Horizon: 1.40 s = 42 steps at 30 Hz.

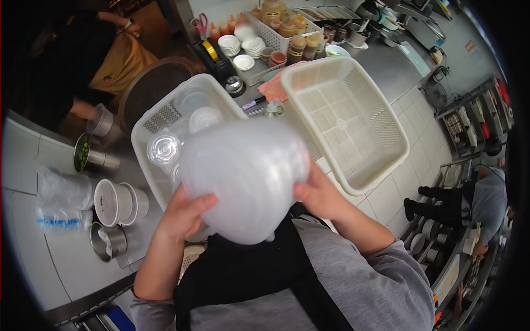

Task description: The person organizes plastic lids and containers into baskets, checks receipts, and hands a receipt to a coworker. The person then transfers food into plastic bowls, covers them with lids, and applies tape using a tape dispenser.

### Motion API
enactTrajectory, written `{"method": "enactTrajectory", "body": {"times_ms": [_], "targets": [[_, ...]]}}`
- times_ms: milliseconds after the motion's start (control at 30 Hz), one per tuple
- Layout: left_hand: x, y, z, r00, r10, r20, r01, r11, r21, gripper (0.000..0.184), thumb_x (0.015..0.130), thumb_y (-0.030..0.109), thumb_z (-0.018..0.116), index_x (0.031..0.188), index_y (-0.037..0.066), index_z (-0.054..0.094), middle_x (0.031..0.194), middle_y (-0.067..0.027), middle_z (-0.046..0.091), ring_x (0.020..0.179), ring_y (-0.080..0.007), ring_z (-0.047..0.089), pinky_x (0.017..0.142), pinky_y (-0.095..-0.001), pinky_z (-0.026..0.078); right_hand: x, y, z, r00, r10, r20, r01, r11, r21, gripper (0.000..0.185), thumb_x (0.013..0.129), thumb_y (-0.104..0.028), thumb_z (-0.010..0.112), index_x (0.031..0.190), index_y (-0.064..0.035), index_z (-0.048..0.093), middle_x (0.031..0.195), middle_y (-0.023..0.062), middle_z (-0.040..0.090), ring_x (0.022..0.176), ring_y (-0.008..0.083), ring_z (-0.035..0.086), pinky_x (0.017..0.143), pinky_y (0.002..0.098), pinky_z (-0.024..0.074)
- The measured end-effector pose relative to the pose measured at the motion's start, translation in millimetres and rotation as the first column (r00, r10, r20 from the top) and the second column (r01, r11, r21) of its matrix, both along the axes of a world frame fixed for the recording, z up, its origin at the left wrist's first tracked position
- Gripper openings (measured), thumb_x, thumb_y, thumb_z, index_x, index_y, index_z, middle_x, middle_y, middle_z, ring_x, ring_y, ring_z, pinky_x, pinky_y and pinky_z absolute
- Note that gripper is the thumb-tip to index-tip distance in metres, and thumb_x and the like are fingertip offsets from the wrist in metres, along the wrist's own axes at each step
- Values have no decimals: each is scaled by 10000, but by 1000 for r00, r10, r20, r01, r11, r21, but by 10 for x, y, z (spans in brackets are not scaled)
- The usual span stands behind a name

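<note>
Between both hands, close to the camera, is a large rounded translucent plastic container (245, 176). Motion blurs it, and I cannot tell whether it is one piece or several nested. My left hand (190, 209) grips its left side, thumb on the near surface. On the opposite side my right hand (313, 190) holds it, with the fingers partly hidden behind. Behind and left of it stands a white plastic basket (144, 118) holding clear round lids or containers (164, 148). A second white basket (353, 185) sits to the right; its mesh bottom shows.
White tubs (112, 202), a metal pot (107, 243) and bagged plastic ware (63, 193) stand at the left. Sauce bottles (298, 47), small white dishes (229, 45) and a tape dispenser (212, 58) line the back. One person (118, 60) is at upper left, another (486, 193) at right.
</note>
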<state>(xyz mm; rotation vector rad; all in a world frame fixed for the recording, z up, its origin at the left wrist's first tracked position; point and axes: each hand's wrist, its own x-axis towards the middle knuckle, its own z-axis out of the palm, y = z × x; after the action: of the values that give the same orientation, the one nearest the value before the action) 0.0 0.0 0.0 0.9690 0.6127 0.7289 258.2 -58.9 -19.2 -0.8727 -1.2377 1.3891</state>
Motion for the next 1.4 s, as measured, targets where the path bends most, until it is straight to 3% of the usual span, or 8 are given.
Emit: {"method": "enactTrajectory", "body": {"times_ms": [167, 500, 700, 767, 967, 1033, 1267, 1400], "targets": [[950, 516, 340, 975, -222, -17, 221, 973, -64, 708, 874, 168, 692, 1448, 18, 304, 1335, -123, 505, 1237, -234, 507, 1017, -399, 456, 758, 39, 146, 923, -384, -8, 384, 921, 66, 852, 883, -385, 687, 1508, -44, 219, 1454, 150, 387, 1355, 263, 367, 1132, 406, 267], [2662, 1412, 41, 870, -479, -116, 485, 874, 35, 715, 892, 219, 703, 1477, 165, 296, 1406, -66, 456, 1312, -242, 439, 1056, -508, 393, 2110, 489, 125, 723, -683, 103, 672, 730, 126, 714, 912, -191, 654, 1491, -76, 252, 1330, 186, 490, 1226, 264, 496, 1037, 388, 411], [2927, 1639, -628, 788, 78, -610, 333, 780, 530, 898, 827, 120, 716, 1537, 235, 179, 1523, -141, 315, 1400, -367, 305, 1067, -618, 318, 2381, 1240, -402, 578, -590, 564, 653, 749, 115, 804, 850, -284, 739, 1472, -61, 281, 1293, 256, 529, 1184, 346, 543, 998, 414, 440], [2902, 1603, -795, 429, 775, -465, 600, 140, 788, 951, 792, 35, 668, 1548, 268, 141, 1567, -193, 185, 1405, -435, 268, 1056, -630, 329, 2341, 1484, -900, 529, -594, 606, 631, 753, 187, 784, 846, -291, 742, 1455, -51, 310, 1294, 269, 528, 1187, 364, 542, 1002, 416, 436], [2795, 1603, -755, 558, 639, -530, 305, 436, 847, 932, 756, -130, 516, 1520, 322, 232, 1581, -160, 175, 1410, -412, 282, 1122, -531, 310, 2337, 1764, -1084, 474, -679, 561, 610, 713, 346, 699, 849, -291, 733, 1402, -28, 395, 1306, 277, 513, 1211, 393, 519, 1021, 422, 415], [2712, 1560, -753, 647, 605, -465, 500, 124, 857, 840, 803, -110, 457, 1493, 346, 313, 1588, -116, 202, 1430, -384, 260, 1142, -525, 282, 2281, 1768, -1055, 461, -685, 565, 584, 713, 387, 689, 852, -289, 729, 1399, -29, 400, 1309, 273, 510, 1216, 391, 512, 1019, 421, 415], [2709, 1451, -688, 444, 560, -699, 772, 157, 616, 756, 872, -34, 414, 1483, 402, 321, 1604, -59, 187, 1463, -324, 208, 1185, -529, 181, 2231, 1695, -910, 447, -613, 651, 627, 734, 261, 732, 862, -339, 723, 1424, -20, 380, 1299, 261, 519, 1195, 361, 530, 989, 411, 432], [2726, 1424, -649, 466, 573, -674, 772, 109, 626, 805, 863, -47, 418, 1502, 417, 256, 1612, -56, 157, 1474, -320, 171, 1182, -551, 163, 2309, 1641, -751, 718, -512, 472, 624, 774, -108, 752, 893, -383, 676, 1445, 9, 349, 1341, 236, 506, 1219, 309, 520, 1002, 373, 420]]}}
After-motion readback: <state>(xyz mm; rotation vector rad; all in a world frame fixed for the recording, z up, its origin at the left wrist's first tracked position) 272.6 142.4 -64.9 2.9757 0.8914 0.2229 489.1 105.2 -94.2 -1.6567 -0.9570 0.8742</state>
